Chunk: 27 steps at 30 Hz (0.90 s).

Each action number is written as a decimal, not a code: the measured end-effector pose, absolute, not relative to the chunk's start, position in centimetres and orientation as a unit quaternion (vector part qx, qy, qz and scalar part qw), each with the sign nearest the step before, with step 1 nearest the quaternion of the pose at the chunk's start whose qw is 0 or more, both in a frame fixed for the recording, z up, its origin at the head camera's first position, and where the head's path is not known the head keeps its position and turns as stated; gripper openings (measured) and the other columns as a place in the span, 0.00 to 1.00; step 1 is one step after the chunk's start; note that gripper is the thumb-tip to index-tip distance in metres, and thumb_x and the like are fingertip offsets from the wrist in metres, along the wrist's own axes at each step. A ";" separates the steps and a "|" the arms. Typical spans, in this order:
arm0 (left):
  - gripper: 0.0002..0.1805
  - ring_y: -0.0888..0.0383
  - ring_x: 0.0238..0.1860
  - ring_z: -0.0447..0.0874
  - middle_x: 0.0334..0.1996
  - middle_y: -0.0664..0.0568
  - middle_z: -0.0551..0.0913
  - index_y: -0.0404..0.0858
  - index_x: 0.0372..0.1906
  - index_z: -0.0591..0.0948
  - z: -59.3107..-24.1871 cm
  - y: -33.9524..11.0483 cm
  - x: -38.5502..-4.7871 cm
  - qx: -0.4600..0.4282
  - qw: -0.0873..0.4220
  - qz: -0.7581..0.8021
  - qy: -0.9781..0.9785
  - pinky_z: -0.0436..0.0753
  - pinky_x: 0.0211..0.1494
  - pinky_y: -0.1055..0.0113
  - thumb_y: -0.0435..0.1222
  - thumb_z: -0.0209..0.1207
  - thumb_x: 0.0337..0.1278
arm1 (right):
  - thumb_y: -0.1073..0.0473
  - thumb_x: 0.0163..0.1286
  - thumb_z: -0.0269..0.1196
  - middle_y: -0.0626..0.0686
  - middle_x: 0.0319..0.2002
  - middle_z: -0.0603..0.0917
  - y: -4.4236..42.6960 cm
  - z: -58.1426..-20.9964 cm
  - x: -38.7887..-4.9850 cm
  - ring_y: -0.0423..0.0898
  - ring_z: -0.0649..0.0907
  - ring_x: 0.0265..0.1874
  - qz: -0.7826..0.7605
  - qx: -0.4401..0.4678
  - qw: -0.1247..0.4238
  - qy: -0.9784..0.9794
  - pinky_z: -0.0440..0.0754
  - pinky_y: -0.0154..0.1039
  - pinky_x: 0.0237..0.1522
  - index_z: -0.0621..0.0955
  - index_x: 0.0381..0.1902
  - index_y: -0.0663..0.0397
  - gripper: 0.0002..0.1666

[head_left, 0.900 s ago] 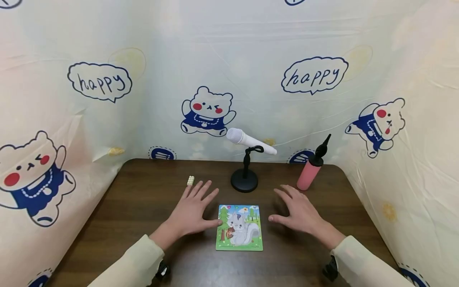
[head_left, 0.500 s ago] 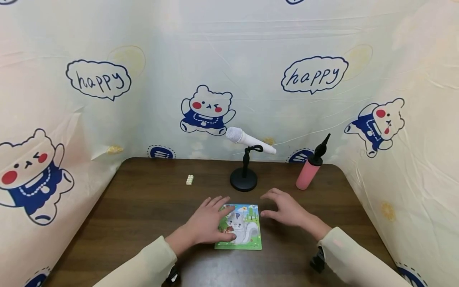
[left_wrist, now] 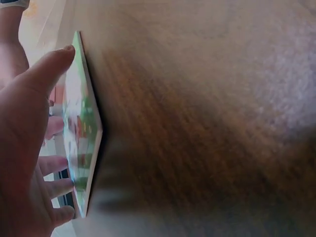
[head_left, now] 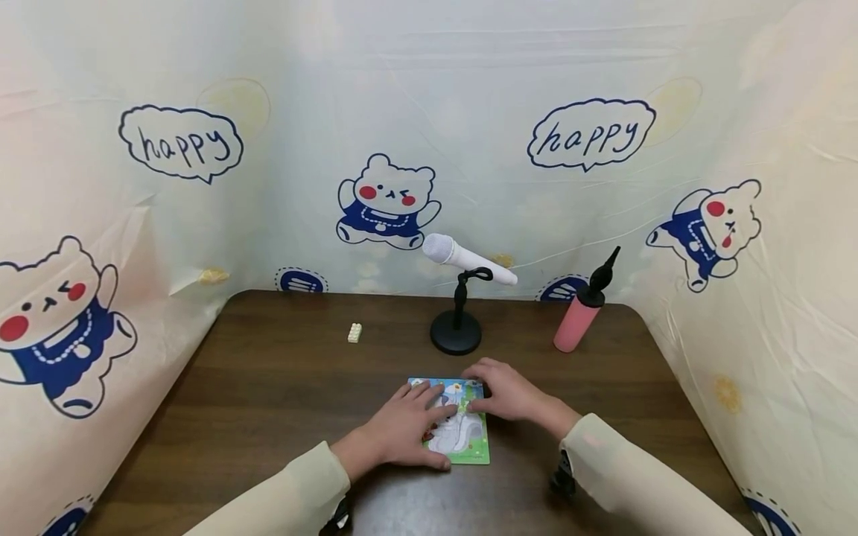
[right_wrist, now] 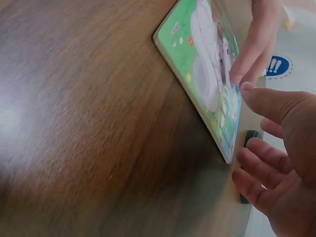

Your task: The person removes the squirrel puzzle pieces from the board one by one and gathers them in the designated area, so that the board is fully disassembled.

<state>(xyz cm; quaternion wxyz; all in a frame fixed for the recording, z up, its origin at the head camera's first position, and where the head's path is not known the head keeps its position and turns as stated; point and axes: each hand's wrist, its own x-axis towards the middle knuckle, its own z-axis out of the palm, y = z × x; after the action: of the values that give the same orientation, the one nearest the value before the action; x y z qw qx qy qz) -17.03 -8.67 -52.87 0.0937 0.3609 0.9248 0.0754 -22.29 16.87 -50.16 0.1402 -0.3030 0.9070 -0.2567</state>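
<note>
Head view, left hand [head_left: 402,428]: spread wide, board [head_left: 462,441] beneath!
Right hand [head_left: 515,391]: wide too, board's corner just beside!

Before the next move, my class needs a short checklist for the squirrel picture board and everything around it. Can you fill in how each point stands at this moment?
1. Picture board flat on the table, picture up: ok.
2. Picture uncovered: not ok; the left grip hides much of its left side.
3. Right grip touching the board: cannot tell; it is at the far right corner, but contact is unclear.
4. Grips clear of each other: cannot tell; left fingers and right thumb are close above the board.
5. Other things clear of the board: ok; cream block, microphone stand and pink pump all stand or lie apart from it.
</note>
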 end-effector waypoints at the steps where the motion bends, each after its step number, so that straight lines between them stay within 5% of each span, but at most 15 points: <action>1: 0.50 0.40 0.79 0.58 0.80 0.45 0.61 0.60 0.78 0.67 -52.9 -8.7 -17.0 0.364 0.091 0.074 0.924 0.60 0.77 0.38 0.78 0.55 0.51 | 0.53 0.67 0.73 0.55 0.57 0.82 16.7 -50.2 -22.4 0.52 0.82 0.54 -0.254 -0.303 0.142 0.908 0.80 0.53 0.59 0.81 0.62 0.54 0.28; 27: 0.45 0.35 0.79 0.56 0.80 0.40 0.59 0.67 0.78 0.64 -53.2 -8.4 -16.6 0.377 0.086 0.048 0.921 0.65 0.75 0.40 0.74 0.56 0.56 | 0.50 0.62 0.76 0.50 0.53 0.81 15.0 -50.6 -23.5 0.44 0.79 0.48 -0.201 -0.281 0.192 0.919 0.80 0.49 0.55 0.79 0.64 0.47 0.34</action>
<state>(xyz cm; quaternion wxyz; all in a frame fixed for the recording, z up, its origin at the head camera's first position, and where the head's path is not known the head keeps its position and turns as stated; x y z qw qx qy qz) -16.58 -8.37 -53.19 0.0859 0.3773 0.9208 0.0480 -23.52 15.04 -50.56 0.1918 -0.2809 0.9186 -0.2012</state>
